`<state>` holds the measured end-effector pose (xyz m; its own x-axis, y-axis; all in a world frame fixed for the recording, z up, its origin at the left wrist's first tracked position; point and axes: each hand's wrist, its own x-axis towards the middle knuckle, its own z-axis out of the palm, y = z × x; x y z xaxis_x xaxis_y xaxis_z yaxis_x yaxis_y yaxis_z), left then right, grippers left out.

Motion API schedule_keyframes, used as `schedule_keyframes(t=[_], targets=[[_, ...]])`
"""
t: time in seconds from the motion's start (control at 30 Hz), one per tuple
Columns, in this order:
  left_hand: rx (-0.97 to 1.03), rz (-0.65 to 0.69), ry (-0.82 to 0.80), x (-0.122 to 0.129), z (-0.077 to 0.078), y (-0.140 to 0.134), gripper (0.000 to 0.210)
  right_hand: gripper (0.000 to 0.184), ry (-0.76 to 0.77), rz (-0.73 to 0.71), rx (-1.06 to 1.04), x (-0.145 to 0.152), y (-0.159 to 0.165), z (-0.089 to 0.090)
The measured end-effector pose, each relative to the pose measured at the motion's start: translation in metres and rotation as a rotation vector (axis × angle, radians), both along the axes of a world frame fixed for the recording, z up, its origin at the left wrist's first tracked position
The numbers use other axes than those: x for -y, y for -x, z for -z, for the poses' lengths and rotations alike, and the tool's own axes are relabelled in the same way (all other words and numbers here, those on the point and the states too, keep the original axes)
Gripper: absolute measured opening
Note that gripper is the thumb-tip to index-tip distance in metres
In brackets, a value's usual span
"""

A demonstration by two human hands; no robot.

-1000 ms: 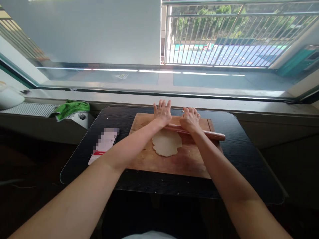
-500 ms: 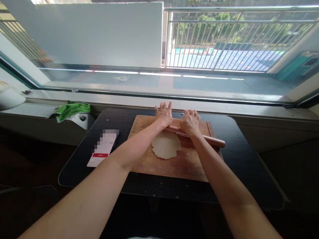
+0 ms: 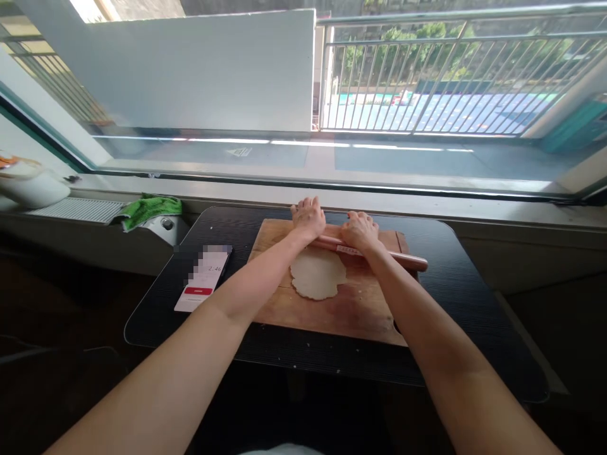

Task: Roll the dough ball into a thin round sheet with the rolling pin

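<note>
A thin, roughly round sheet of dough (image 3: 317, 275) with an uneven edge lies on a wooden board (image 3: 351, 317). Across its far edge runs a wooden rolling pin (image 3: 408, 260), slanting nearer to me at its right end, with a pale label near the middle. My left hand (image 3: 308, 218) rests over the pin's left part, fingers bent over the far side. Further right, my right hand (image 3: 360, 230) presses on the pin with its fingers curled. The pin's left end is hidden by my left hand and wrist.
The board sits on a black table (image 3: 455, 303) with small crumbs near its front edge. A phone (image 3: 203, 278) lies at the left. Beyond are a windowsill (image 3: 256, 193), a green cloth (image 3: 150, 212) and a white pot (image 3: 33, 183).
The fingers of my left hand, stretched out before, are now bent over the pin. The rolling pin has turned slightly, its right end a little further away. The whole view has shifted slightly.
</note>
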<state>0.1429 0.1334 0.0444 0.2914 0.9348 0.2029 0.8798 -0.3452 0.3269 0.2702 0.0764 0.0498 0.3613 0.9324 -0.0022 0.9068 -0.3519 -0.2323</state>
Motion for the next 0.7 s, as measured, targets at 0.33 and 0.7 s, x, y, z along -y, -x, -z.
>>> schedule_keyframes(t=[0.33,0.7], targets=[[-0.116,-0.019,0.151,0.078,-0.009,0.091,0.036,0.052,-0.021,-0.050,0.152,0.079,-0.007,-0.001],[0.006,0.189,0.281,0.068,-0.010,0.076,0.014,0.055,0.013,0.215,0.066,0.075,-0.051,0.003]])
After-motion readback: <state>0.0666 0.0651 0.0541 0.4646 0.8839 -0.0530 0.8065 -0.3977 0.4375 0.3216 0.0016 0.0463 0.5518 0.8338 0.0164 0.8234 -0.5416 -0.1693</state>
